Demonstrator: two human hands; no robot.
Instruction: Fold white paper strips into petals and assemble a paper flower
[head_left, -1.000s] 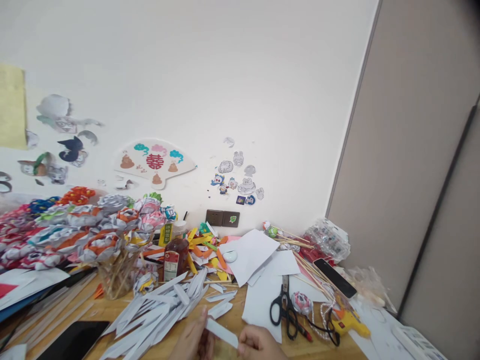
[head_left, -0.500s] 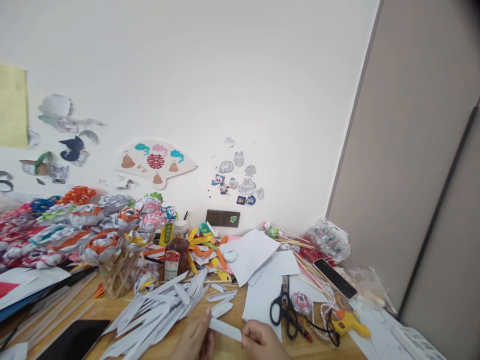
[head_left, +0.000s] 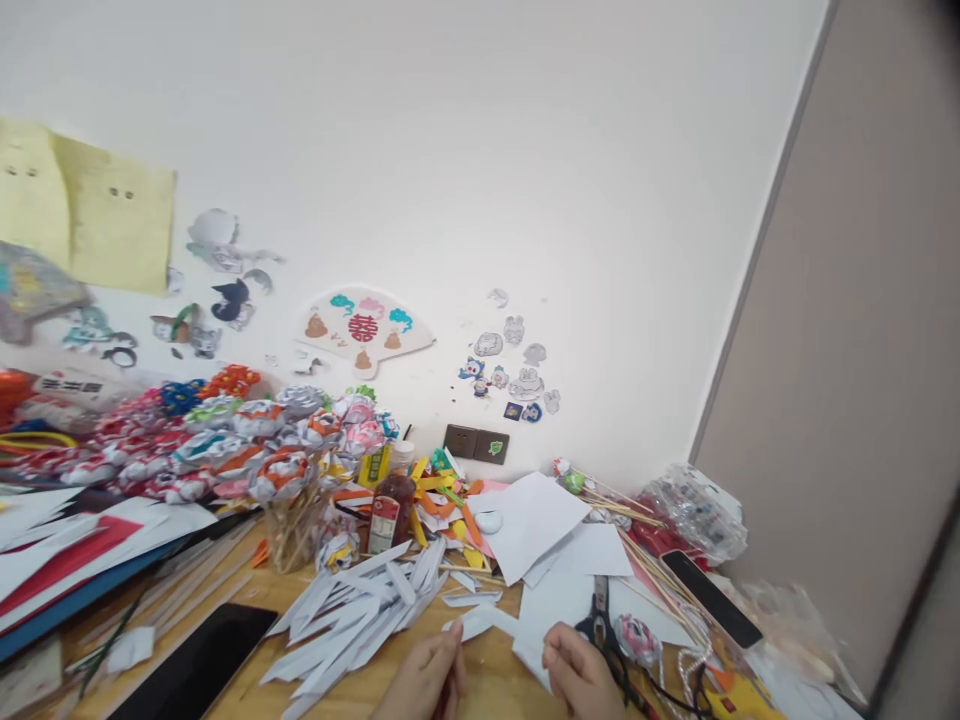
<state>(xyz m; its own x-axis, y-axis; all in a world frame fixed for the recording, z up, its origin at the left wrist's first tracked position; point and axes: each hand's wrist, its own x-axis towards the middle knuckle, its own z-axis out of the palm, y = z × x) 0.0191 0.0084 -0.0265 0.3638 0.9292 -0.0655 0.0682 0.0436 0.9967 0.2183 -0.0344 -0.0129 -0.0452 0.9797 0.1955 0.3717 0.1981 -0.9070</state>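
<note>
Only the tops of my hands show at the bottom edge. My left hand (head_left: pixel 424 682) has its fingers pressed together, and its fingertips meet the end of a white paper strip (head_left: pixel 484 622) lying over the wooden table (head_left: pixel 495 675). My right hand (head_left: pixel 581 675) is curled, its thumb against the edge of a white paper sheet (head_left: pixel 551 600); what it holds, if anything, is hidden. A pile of cut white paper strips (head_left: pixel 360 620) lies just left of my left hand. Black scissors (head_left: pixel 600 622) lie right beside my right hand.
Paper flowers on sticks (head_left: pixel 285 470) stand in a cup at back left beside a brown bottle (head_left: pixel 390 510). A black tablet (head_left: pixel 195 665) lies front left, a black phone (head_left: pixel 709 598) and wooden skewers (head_left: pixel 652 560) to the right. Coloured paper scraps (head_left: pixel 442 500) lie by the wall.
The view has swung left and slightly down, so everything sits further right. My hands have moved apart, and the strip they held between them now lies lower, at my left fingertips.
</note>
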